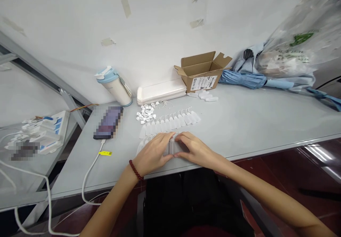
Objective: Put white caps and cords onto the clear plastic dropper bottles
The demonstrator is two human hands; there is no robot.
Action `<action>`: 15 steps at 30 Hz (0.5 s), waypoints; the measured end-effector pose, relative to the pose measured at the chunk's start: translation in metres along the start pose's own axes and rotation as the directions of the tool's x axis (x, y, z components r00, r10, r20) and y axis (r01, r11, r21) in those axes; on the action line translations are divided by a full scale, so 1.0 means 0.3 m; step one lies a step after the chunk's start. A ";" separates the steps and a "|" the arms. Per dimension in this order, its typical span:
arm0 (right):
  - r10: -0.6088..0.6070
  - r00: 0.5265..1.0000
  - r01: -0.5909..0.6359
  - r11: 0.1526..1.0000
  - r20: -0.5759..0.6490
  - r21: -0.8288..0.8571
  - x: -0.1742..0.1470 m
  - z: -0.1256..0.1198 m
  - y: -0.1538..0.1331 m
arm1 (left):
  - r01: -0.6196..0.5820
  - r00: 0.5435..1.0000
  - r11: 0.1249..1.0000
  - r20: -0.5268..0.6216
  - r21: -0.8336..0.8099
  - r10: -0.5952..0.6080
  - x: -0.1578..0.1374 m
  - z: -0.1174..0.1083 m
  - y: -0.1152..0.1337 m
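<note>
My left hand (pixel 155 149) and my right hand (pixel 196 151) face each other low over the front of the table. Between them stands a small translucent white plastic piece (pixel 172 147). The thumb and fingers of each hand curve around its near and far ends, partly hiding it. Just beyond lies a neat row of similar translucent tags (pixel 172 122), with thin string loops at their far ends. More tags (pixel 139 147) show beside my left hand, which covers part of that nearer row. A pile of small white caps (pixel 146 112) sits behind the row's left end.
Behind are a stack of white flat trays (pixel 162 91), an open cardboard box (pixel 201 74) and several loose plastic pieces (pixel 206 95). A tumbler (pixel 117 88) and a phone (pixel 108 122) with its white cable (pixel 89 169) are at left. A blue umbrella (pixel 243 79) lies right.
</note>
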State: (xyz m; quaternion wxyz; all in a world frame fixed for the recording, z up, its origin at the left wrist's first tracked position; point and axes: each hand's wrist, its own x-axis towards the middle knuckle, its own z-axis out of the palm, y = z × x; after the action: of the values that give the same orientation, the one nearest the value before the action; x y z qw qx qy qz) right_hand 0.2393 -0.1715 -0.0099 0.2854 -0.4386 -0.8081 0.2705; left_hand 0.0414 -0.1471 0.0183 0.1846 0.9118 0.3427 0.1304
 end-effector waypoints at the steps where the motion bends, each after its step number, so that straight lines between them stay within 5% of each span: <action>1: -0.001 1.000 0.001 1.000 0.011 -0.009 0.006 0.000 -0.002 | 0.002 1.000 1.000 -0.003 0.007 -0.002 -0.001 0.000 -0.002; 15: 0.012 0.998 -0.012 1.000 0.055 -0.010 0.037 -0.013 -0.020 | -0.006 0.998 1.000 -0.065 0.015 0.007 -0.017 0.001 -0.004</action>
State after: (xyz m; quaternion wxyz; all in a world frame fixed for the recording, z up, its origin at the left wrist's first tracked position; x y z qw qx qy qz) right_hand 0.2336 -0.1641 -0.0005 0.2594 -0.4373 -0.8143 0.2800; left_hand 0.0372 -0.1498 0.0168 0.1663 0.9097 0.3463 0.1579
